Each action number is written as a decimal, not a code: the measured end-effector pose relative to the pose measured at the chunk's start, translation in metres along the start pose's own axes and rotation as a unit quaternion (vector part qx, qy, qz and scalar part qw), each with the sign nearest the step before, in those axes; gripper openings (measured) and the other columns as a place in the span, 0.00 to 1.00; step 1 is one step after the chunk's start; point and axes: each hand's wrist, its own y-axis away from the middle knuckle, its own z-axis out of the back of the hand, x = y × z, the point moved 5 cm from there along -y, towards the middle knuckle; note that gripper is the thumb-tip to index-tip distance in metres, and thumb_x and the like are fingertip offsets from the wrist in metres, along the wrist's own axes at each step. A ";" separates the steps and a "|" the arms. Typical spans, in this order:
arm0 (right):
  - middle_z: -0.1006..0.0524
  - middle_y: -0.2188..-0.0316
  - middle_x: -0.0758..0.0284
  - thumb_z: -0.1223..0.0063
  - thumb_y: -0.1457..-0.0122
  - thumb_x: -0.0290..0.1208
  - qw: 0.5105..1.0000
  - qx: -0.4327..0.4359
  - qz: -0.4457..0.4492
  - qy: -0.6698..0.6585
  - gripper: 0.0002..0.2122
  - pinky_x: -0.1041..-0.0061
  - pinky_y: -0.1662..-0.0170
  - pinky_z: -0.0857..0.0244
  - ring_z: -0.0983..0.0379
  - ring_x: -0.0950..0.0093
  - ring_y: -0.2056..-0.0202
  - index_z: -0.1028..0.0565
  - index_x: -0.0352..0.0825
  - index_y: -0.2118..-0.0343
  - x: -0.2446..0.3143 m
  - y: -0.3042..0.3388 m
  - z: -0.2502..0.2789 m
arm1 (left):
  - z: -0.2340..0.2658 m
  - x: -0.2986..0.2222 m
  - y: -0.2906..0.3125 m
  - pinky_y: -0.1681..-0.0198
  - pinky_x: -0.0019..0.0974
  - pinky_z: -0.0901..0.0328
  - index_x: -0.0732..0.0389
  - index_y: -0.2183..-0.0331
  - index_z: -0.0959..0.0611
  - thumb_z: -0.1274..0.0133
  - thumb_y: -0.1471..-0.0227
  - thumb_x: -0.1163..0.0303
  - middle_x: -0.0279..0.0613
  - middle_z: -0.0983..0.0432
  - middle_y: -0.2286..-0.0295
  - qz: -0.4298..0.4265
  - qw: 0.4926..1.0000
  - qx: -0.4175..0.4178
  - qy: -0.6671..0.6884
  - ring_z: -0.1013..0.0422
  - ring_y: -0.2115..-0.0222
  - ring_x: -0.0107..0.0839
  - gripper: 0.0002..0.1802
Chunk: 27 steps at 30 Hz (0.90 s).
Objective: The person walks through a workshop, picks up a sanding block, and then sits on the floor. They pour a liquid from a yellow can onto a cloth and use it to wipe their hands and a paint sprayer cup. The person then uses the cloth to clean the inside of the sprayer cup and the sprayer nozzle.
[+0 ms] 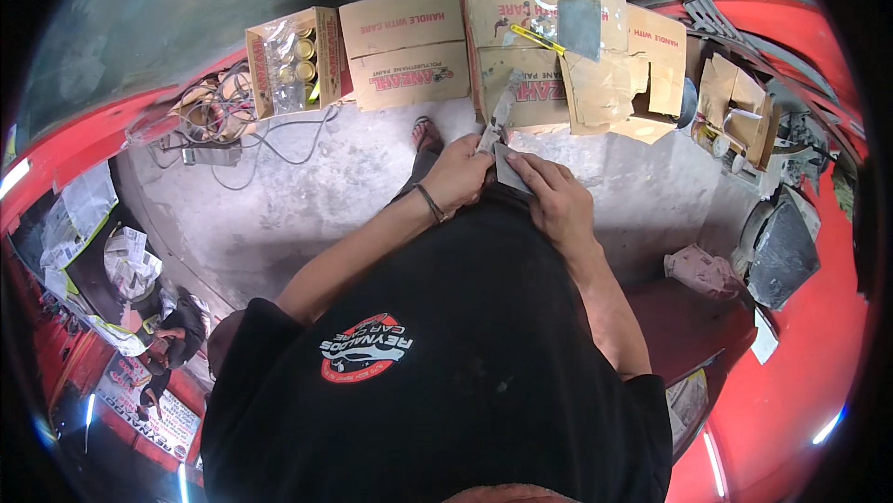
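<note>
In front of my waist, my left hand is closed around the lower end of a long, narrow flat tool, smeared white and grey. The tool points up and away, over the cardboard. My right hand pinches a thin grey flat piece close beside my left fingers; its exact kind is unclear. Beyond both hands, a yellow utility knife lies on a cardboard box. Next to the knife rests a grey rectangular sheet.
An open carton of cans stands far left, near tangled cables. Another flattened box lies beside it. At right are a torn carton and a pink cloth bundle. People appear at lower left.
</note>
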 end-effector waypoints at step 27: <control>0.17 0.60 0.63 0.40 0.35 0.38 0.755 -0.116 -0.549 -0.339 0.19 0.67 0.61 0.23 0.20 0.73 0.61 0.23 0.30 0.47 -0.217 0.134 -0.218 | 0.012 0.004 0.000 0.88 0.29 0.49 0.63 0.61 0.27 0.56 0.36 0.71 0.33 0.32 0.81 -0.002 1.000 0.012 -0.002 0.44 0.89 0.20 0.07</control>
